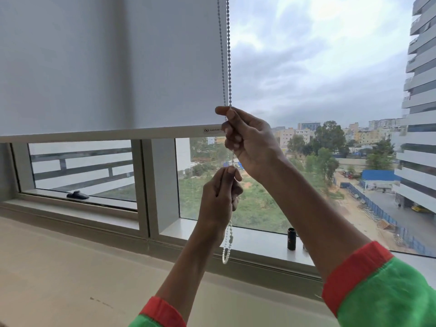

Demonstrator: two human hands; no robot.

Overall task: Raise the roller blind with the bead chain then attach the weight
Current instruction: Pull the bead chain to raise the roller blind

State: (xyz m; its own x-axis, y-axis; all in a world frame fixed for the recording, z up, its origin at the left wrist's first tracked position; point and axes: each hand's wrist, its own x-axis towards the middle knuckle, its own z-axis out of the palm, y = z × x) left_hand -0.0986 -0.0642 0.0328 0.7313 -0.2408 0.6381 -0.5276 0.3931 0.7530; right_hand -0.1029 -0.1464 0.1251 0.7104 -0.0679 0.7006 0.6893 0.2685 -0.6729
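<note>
Two strands of bead chain (228, 67) beside roller blind (113, 67), light, limp, slippery. Right hand (250, 140) grip closed on chain high; left hand (220, 197) pinching it below. Black weight (291, 239), probably, on sill (257, 241).

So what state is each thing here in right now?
Roller blind: partly raised, bottom bar above the sill.
Bead chain: gripped by both hands, loop dangling below.
Right hand: closed on the chain, higher.
Left hand: closed on the chain, lower.
Black weight: upright on the sill, unattached.
</note>
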